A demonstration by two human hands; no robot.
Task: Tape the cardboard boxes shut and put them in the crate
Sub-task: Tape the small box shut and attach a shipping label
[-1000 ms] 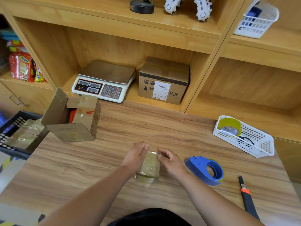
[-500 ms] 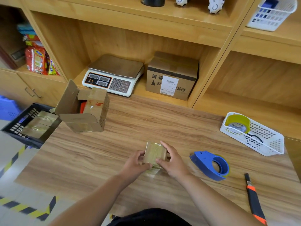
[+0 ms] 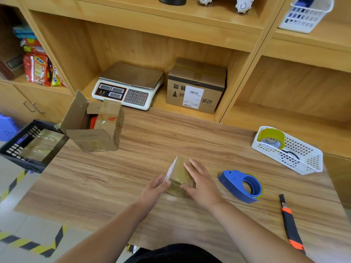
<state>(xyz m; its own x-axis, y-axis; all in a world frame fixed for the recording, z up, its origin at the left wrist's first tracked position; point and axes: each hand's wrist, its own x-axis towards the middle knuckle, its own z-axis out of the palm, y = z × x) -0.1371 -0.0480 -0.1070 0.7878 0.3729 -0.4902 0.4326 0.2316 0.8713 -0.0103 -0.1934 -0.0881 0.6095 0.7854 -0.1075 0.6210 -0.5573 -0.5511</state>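
A wood-grain table (image 3: 133, 177) runs up against open shelving, where a weighing scale (image 3: 129, 86) and a sealed carton (image 3: 197, 86) sit side by side. Off the table's left end there's a black crate (image 3: 11, 149) with taped boxes (image 3: 41, 143) lying in it, so part of the job looks done.

Near the front edge, the small box (image 3: 179, 177) is tipped up on one edge between the person's hands, its brown face glossy with tape. The right hand (image 3: 201, 181) lies flat on that face, fingers straight, thumb at the near corner. The left hand (image 3: 156, 186) presses the pale end; whether its fingers curl round the edge I can't tell.

I'd judge this box all but finished — tape being smoothed down — with the trip to the crate left. The open cardboard box (image 3: 95, 126) at the far left has its flaps up and is unsealed. The blue tape dispenser (image 3: 241, 185) rests just beside the right hand, free of either hand.
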